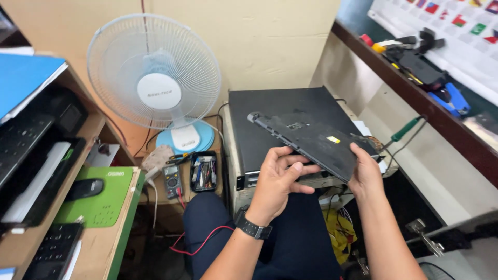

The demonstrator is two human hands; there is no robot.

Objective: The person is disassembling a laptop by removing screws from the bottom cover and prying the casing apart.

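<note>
You have the black laptop base panel (311, 139) held up in the air between both hands, tilted, its far corner rising away from you to the left. Your left hand (277, 179) grips the near long edge, thumb on top and fingers curled under it; your right hand (364, 171) closes on the right end, fingers wrapped round the edge beside a small yellow sticker. Both grasps are narrow and firm on the panel itself.

Directly behind and below your grip sits the black desktop computer case (270, 111), lying flat. To the left of your left hand stand a multimeter (172, 180) and a small open tray of screwdriver bits (203, 172), with a desk fan (154, 78) beyond them.

As a judgement: the panel looks already free of its machine, since nothing hangs from it; whatever it belongs to is not in view.
</note>
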